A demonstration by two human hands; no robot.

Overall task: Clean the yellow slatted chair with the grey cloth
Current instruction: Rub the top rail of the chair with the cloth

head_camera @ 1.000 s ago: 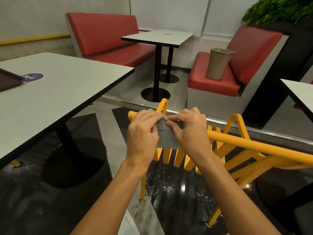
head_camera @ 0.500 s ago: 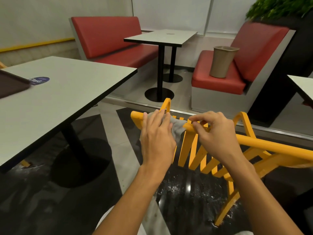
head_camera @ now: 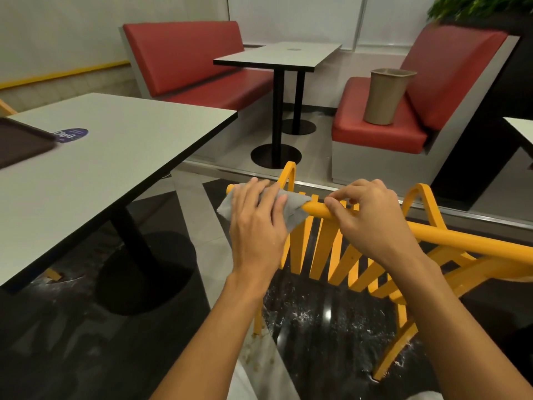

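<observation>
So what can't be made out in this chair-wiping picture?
Head view only:
On the yellow chair, the top rail's left end: covered by the grey cloth and left hand.
The rail under the right hand: hidden by its grip.
The dark tray: cut off by the left edge.
The blue sticker: lettering too blurred to read.
</observation>
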